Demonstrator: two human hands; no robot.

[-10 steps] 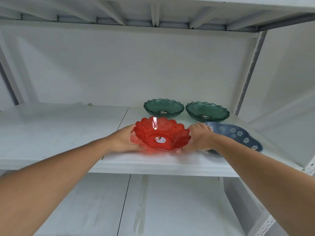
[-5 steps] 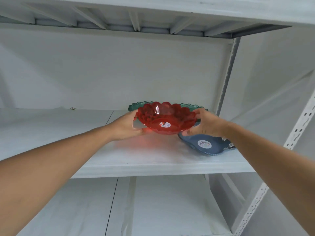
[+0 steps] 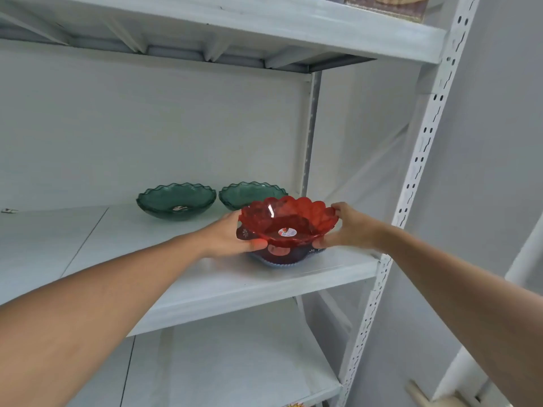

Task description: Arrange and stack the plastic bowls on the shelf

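Note:
A clear red scalloped bowl [image 3: 289,220] with a round sticker inside is held by both hands just over a dark blue flowered bowl [image 3: 280,257] at the shelf's right front. My left hand [image 3: 232,236] grips its left rim and underside; my right hand [image 3: 349,227] grips its right rim. Whether the red bowl touches the blue one I cannot tell. Two green wavy-rimmed bowls [image 3: 176,201] [image 3: 244,192] sit side by side near the back wall, the right one partly hidden behind the red bowl.
The white shelf board [image 3: 123,248] stretches bare to the left. A perforated upright post [image 3: 411,183] stands right of the bowls. Another shelf [image 3: 264,27] hangs close overhead, and a lower shelf [image 3: 229,365] lies beneath.
Both hands lifted the red bowl off the shelf and carried it right, over the blue bowl. The view swung so the shelf's right post shows.

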